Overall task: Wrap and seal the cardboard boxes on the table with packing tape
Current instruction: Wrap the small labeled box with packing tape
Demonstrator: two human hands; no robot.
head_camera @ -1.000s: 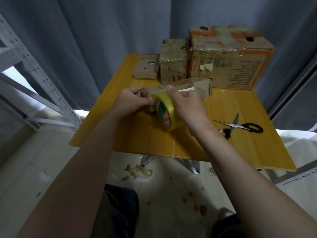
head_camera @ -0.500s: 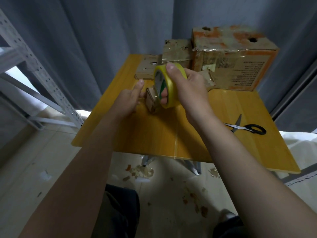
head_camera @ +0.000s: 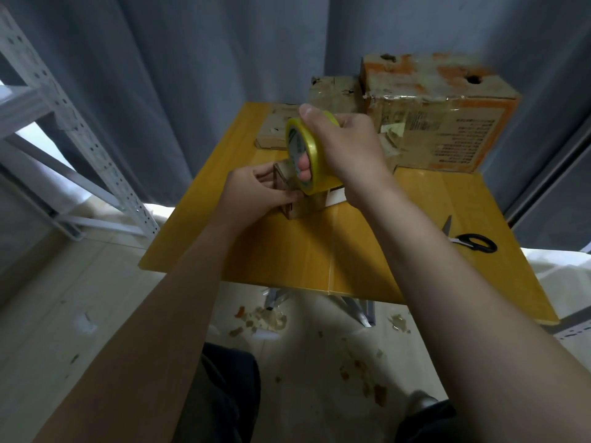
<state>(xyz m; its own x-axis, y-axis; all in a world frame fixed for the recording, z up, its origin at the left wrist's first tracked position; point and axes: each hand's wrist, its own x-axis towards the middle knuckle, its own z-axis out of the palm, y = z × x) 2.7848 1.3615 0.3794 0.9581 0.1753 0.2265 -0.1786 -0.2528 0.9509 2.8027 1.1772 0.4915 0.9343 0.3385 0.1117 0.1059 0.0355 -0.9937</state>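
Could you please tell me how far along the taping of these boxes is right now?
Done: the large box at the back looks glossy with tape on top, though whether it is finished is unclear. In hand: the left hand holds the small box on the table while the right hand holds the tape roll over it. Left: finishing the wrap and cutting the tape; the scissors lie untouched on the right.

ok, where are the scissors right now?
Head view: the scissors lie on the yellow table near its right edge, closer to the person than the large box.
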